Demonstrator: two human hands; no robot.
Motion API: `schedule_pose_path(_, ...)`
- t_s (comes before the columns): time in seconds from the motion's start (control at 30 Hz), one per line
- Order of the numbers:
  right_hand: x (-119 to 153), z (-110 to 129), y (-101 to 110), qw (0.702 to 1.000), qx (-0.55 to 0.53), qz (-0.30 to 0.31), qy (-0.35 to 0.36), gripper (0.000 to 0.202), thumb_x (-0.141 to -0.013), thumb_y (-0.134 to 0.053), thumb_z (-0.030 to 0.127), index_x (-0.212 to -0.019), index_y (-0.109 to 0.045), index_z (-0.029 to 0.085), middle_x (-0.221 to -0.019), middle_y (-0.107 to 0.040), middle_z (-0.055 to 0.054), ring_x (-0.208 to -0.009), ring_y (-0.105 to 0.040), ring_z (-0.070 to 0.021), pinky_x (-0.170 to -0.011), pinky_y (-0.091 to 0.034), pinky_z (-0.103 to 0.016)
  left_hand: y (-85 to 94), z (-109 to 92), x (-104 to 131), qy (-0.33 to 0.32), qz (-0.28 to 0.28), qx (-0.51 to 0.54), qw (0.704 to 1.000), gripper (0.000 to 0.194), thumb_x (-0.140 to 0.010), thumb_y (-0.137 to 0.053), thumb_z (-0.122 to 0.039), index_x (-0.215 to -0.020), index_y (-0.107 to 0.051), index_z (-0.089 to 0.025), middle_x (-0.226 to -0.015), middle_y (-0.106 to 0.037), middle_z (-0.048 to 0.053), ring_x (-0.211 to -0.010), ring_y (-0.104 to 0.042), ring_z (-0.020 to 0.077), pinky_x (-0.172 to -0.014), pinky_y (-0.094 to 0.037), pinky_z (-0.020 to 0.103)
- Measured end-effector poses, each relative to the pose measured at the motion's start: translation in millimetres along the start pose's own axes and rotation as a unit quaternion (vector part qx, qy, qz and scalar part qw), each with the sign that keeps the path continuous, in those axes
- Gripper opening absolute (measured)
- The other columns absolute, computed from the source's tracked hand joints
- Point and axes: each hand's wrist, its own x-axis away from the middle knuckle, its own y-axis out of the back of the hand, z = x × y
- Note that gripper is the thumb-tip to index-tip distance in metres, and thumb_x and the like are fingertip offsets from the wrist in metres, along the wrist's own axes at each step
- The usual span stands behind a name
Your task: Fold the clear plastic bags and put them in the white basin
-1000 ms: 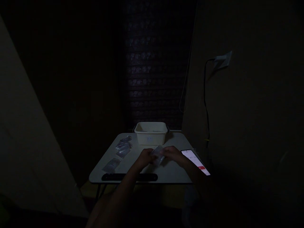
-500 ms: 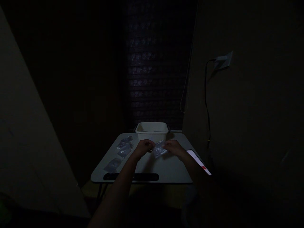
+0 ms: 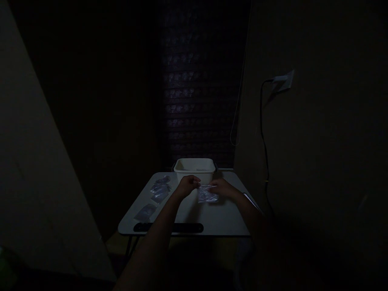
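A small clear plastic bag [image 3: 207,195] hangs between my hands, above the middle of the white folding table [image 3: 218,220]. My left hand [image 3: 189,184] pinches its upper left corner. At its upper right, my right hand [image 3: 220,188] is closed on the bag, with some fingers behind or against the plastic. Just beyond my hands stands a white basin [image 3: 194,176] with something pale low inside, too dark to make out. Several clear bags [image 3: 160,190] lie in a loose pile at the table's left, and another clear bag [image 3: 146,211] lies nearer to me.
A black slotted strip [image 3: 188,228] runs along the table's front edge. At the right edge a phone [image 3: 252,201] is mostly hidden by my right forearm. A cable [image 3: 262,121] hangs from a wall socket [image 3: 285,81]. Dark blinds are behind the table.
The bag between my hands has turned from tilted to nearly level along its top edge. My right forearm now covers more of the phone. The view has shifted slightly.
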Motion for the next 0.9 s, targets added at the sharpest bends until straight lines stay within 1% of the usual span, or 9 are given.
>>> schedule_pose_path(0.1,-3,2,3,1.0,0.014,-0.023,0.01,0.012,-0.052,-0.052,0.023,-0.056,-0.055,0.012,-0.05,-0.051,0.002,-0.049,-0.045,-0.0087,-0.046,-0.034,-0.019,-1.0,-5,1,0.014,0.002,0.05,0.999,0.024,-0.052,-0.058,-0.018,-0.074,-0.052,-0.011,-0.057,-0.053,-0.002,-0.055,-0.05,0.0079,-0.056,-0.039,0.023)
schedule_pose_path(0.17,-5,2,7,0.999,0.008,-0.039,0.004,0.011,-0.052,-0.052,0.022,-0.056,-0.055,0.012,-0.051,-0.051,0.001,-0.049,-0.046,-0.0089,-0.047,-0.034,-0.019,-1.6,-7,2,0.038,0.013,0.072,0.997,0.028,-0.053,-0.058,-0.023,-0.078,-0.051,-0.011,-0.062,-0.055,0.0,-0.059,-0.051,0.0092,-0.056,-0.04,0.023)
schedule_pose_path(0.23,-6,3,10,0.999,0.005,-0.052,-0.004,0.011,-0.052,-0.052,0.022,-0.055,-0.054,0.012,-0.05,-0.051,0.001,-0.05,-0.046,-0.0091,-0.046,-0.034,-0.019,-2.6,-5,2,0.059,0.044,0.058,0.996,0.024,-0.053,-0.058,-0.026,-0.071,-0.053,-0.011,-0.06,-0.055,0.001,-0.056,-0.051,0.0089,-0.054,-0.04,0.023)
schedule_pose_path(0.33,-5,1,12,0.998,0.018,-0.062,-0.001,0.011,-0.053,-0.051,0.023,-0.054,-0.054,0.012,-0.049,-0.05,0.002,-0.049,-0.046,-0.009,-0.046,-0.033,-0.019,-5.3,2,2,0.067,0.082,-0.001,0.994,0.014,-0.051,-0.057,-0.022,-0.052,-0.051,-0.01,-0.045,-0.05,-0.002,-0.044,-0.046,0.0058,-0.047,-0.037,0.02)
schedule_pose_path(0.47,-6,1,11,0.998,0.033,-0.06,-0.007,0.011,-0.053,-0.051,0.022,-0.055,-0.055,0.012,-0.05,-0.051,0.002,-0.048,-0.046,-0.0087,-0.045,-0.033,-0.019,-8.5,9,2,0.071,0.075,-0.052,0.993,0.011,-0.052,-0.053,-0.015,-0.045,-0.046,-0.011,-0.037,-0.045,-0.005,-0.036,-0.041,0.0038,-0.04,-0.034,0.017)
schedule_pose_path(0.6,-7,3,8,0.998,0.032,-0.061,0.002,0.008,-0.052,-0.05,0.018,-0.053,-0.056,0.012,-0.051,-0.053,0.001,-0.051,-0.047,-0.0098,-0.048,-0.034,-0.02,-8.3,5,5,0.065,0.078,-0.052,0.993,0.011,-0.053,-0.051,-0.012,-0.044,-0.045,-0.011,-0.036,-0.043,-0.005,-0.035,-0.04,0.0033,-0.039,-0.032,0.016)
schedule_pose_path(0.73,-9,4,6,0.998,0.029,-0.046,0.014,0.006,-0.051,-0.049,0.014,-0.05,-0.055,0.013,-0.049,-0.052,0.002,-0.049,-0.046,-0.0091,-0.048,-0.034,-0.02,-8.9,0,6,0.058,0.071,-0.024,0.996,0.004,-0.053,-0.052,-0.014,-0.052,-0.05,-0.011,-0.044,-0.046,-0.004,-0.041,-0.043,0.005,-0.042,-0.035,0.017)
schedule_pose_path(0.8,-10,4,5,0.999,0.023,-0.044,0.012,0.006,-0.05,-0.049,0.014,-0.051,-0.055,0.013,-0.049,-0.052,0.002,-0.049,-0.046,-0.0089,-0.048,-0.034,-0.02,-10.3,1,5,0.043,0.061,-0.007,0.997,0.006,-0.054,-0.052,-0.015,-0.059,-0.052,-0.01,-0.049,-0.049,-0.003,-0.045,-0.045,0.0058,-0.045,-0.037,0.018)
schedule_pose_path(0.9,-9,5,4,0.999,0.005,-0.04,0.007,0.007,-0.051,-0.049,0.016,-0.053,-0.055,0.013,-0.051,-0.054,0.001,-0.051,-0.047,-0.0097,-0.049,-0.035,-0.02,-12.5,4,2,0.027,0.045,0.004,0.999,0.006,-0.056,-0.05,-0.014,-0.059,-0.053,-0.01,-0.05,-0.05,-0.002,-0.046,-0.046,0.0058,-0.046,-0.037,0.018)
